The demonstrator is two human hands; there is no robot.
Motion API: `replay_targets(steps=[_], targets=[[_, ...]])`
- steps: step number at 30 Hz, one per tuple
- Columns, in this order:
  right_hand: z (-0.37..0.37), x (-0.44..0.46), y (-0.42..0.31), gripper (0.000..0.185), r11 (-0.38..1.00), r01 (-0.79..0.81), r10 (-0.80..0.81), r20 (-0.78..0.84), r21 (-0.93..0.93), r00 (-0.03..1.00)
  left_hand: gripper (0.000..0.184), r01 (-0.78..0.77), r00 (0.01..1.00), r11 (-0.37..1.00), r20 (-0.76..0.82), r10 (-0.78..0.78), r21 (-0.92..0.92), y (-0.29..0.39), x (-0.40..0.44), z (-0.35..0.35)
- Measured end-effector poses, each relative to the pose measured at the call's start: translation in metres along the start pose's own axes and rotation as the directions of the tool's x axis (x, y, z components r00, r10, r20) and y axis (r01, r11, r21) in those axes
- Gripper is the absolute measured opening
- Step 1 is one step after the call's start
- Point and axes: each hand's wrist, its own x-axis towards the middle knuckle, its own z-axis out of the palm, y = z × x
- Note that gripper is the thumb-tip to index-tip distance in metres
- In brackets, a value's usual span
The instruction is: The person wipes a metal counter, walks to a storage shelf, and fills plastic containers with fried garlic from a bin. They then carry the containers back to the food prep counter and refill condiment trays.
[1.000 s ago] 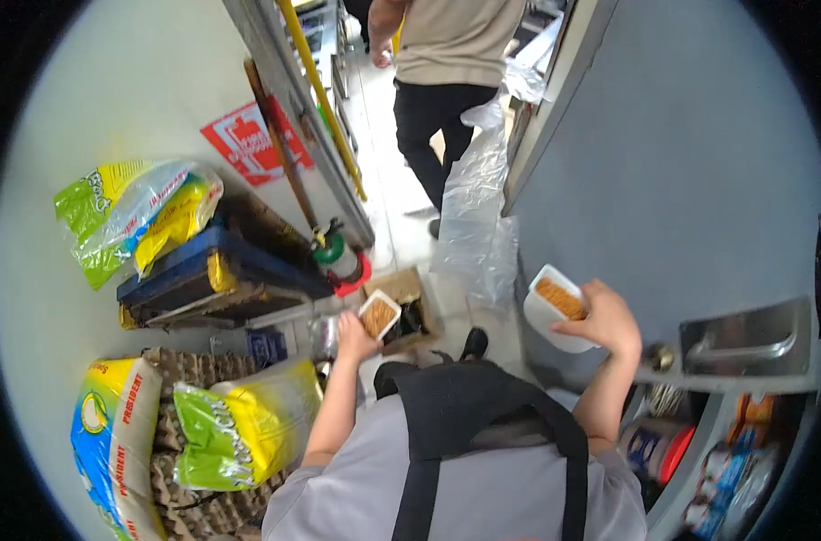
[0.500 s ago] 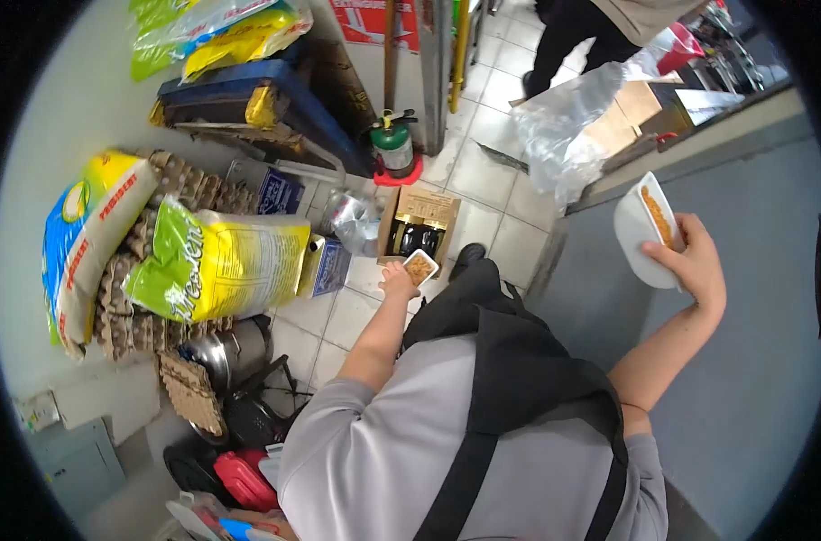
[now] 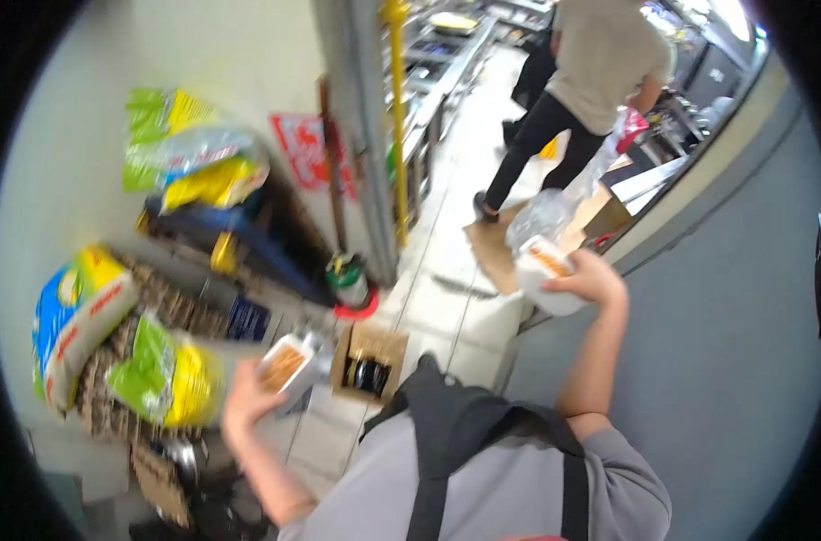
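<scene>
My left hand [image 3: 245, 398] grips a white rectangular container [image 3: 294, 342] by its near side. Small orange-brown pieces of food [image 3: 282, 368] fill it, too blurred to name. Out to the right, my right hand [image 3: 595, 278] is closed around a second white container [image 3: 562, 303], tilted, with similar orange pieces [image 3: 548, 262] at its open top. The thumb lies over its edge. Below and between the two hands, an opened cardboard box [image 3: 394, 347] with dark shiny items inside stands on the floor, touched by neither hand.
Rice-type sacks [image 3: 84, 316] and egg trays [image 3: 99, 397] are piled at the left. A green fire extinguisher [image 3: 347, 281] stands by the door post [image 3: 356, 117]. Ahead, a person [image 3: 600, 72] stands near flattened cardboard [image 3: 492, 257] and clear plastic [image 3: 546, 216]. A grey door [image 3: 681, 361] flanks my right.
My view has lifted toward the doorway. The left container has come up and left, nearer to me; the right one has moved inward. The person ahead shows more fully.
</scene>
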Motion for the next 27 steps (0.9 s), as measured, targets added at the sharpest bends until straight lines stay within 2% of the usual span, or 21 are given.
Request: replay_targets(steps=[1, 3, 4, 5, 6, 7, 9, 11, 12, 13, 14, 15, 17, 18, 19, 20, 21, 23, 24, 26, 27], targets=[[-0.005, 0.014, -0.001, 0.085, 0.998, 0.036, -0.034, 0.035, -0.049, 0.999, 0.080, -0.049, 0.997, 0.993, -0.055, 0.055, 0.108, 0.040, -0.018, -0.039], [-0.010, 0.046, 0.008, 0.090, 0.994, 0.064, -0.063, 0.021, -0.089, 0.998, 0.072, -0.073, 0.970, 0.990, -0.221, 0.097, 0.118, 0.099, -0.052, -0.090], [-0.013, 0.060, 0.014, 0.092, 0.995, 0.063, -0.061, 0.034, -0.071, 0.998, 0.067, -0.161, 0.947, 0.974, -0.253, 0.197, 0.157, 0.120, -0.063, -0.110], [-0.016, 0.072, 0.019, 0.093, 0.995, 0.049, -0.048, 0.011, -0.085, 0.999, 0.067, -0.130, 0.936, 0.989, -0.321, 0.147, 0.072, 0.148, -0.074, -0.122], [-0.018, 0.082, 0.027, 0.094, 0.996, 0.067, -0.068, -0.017, -0.053, 0.998, 0.067, -0.237, 0.910, 0.972, -0.352, 0.221, -0.003, 0.156, -0.078, -0.131], [-0.018, 0.092, 0.034, 0.094, 0.996, 0.086, -0.086, -0.039, -0.010, 0.995, 0.077, -0.110, 0.935, 0.967, -0.307, 0.179, 0.230, 0.182, -0.082, -0.146], [-0.021, 0.112, 0.044, 0.094, 0.998, 0.054, -0.053, -0.059, 0.022, 0.997, 0.085, -0.053, 0.933, 0.972, -0.335, 0.130, 0.228, 0.219, -0.073, -0.138], [-0.009, 0.127, 0.059, 0.093, 0.998, 0.003, -0.001, -0.038, 0.064, 0.999, 0.067, -0.224, 0.965, 0.953, -0.091, 0.246, 0.206, 0.227, -0.044, -0.129], [-0.002, 0.140, 0.067, 0.092, 1.000, 0.005, -0.004, -0.040, 0.024, 0.999, 0.072, -0.292, 0.948, 0.932, -0.067, 0.312, 0.213, 0.223, -0.024, -0.117], [0.007, 0.153, 0.075, 0.091, 1.000, 0.006, -0.006, -0.036, -0.012, 0.999, 0.088, -0.321, 0.910, 0.944, -0.252, 0.329, 0.073, 0.207, 0.011, -0.092], [0.016, 0.165, 0.082, 0.087, 1.000, 0.011, -0.012, -0.040, -0.021, 0.999, 0.088, -0.254, 0.941, 0.956, -0.193, 0.279, 0.144, 0.213, 0.030, -0.081], [0.021, 0.178, 0.089, 0.087, 1.000, -0.005, 0.005, -0.041, 0.001, 0.999, 0.086, -0.231, 0.955, 0.967, -0.166, 0.247, 0.111, 0.201, 0.057, -0.065], [0.026, 0.204, 0.101, 0.084, 0.997, 0.064, -0.063, 0.047, -0.042, 0.997, 0.088, -0.207, 0.960, 0.976, -0.178, 0.216, 0.068, 0.177, 0.106, -0.022], [0.022, 0.214, 0.103, 0.084, 0.997, 0.061, -0.060, 0.046, -0.038, 0.997, 0.084, -0.143, 0.962, 0.989, -0.241, 0.129, -0.040, 0.183, 0.122, 0.006], [0.019, 0.224, 0.104, 0.085, 0.998, 0.060, -0.056, 0.103, -0.033, 0.993, 0.081, -0.134, 0.943, 0.983, -0.320, 0.088, -0.127, 0.176, 0.140, 0.038], [0.012, 0.235, 0.106, 0.087, 0.998, 0.060, -0.054, 0.156, -0.035, 0.986, 0.079, -0.144, 0.896, 0.989, -0.425, 0.127, -0.010, 0.162, 0.159, 0.066], [0.011, 0.246, 0.111, 0.087, 0.997, 0.065, -0.058, 0.165, -0.039, 0.985, 0.080, -0.103, 0.874, 0.995, -0.477, 0.089, -0.003, 0.157, 0.170, 0.091], [0.001, 0.275, 0.121, 0.083, 0.997, 0.082, -0.080, 0.100, -0.015, 0.992, 0.078, 0.092, 0.810, 0.995, -0.583, -0.056, 0.032, 0.156, 0.185, 0.134], [-0.008, 0.290, 0.125, 0.083, 0.995, 0.095, -0.092, 0.109, -0.022, 0.990, 0.078, 0.106, 0.806, 0.994, -0.587, -0.072, 0.023, 0.157, 0.192, 0.148], [-0.023, 0.322, 0.131, 0.082, 0.991, 0.095, -0.085, 0.113, -0.091, 0.990, 0.075, 0.297, 0.750, 0.954, -0.609, -0.257, -0.037, 0.158, 0.199, 0.176], [-0.028, 0.338, 0.130, 0.082, 0.988, 0.122, -0.109, 0.136, -0.096, 0.985, 0.075, 0.305, 0.733, 0.952, -0.629, -0.258, -0.034, 0.159, 0.201, 0.188]])
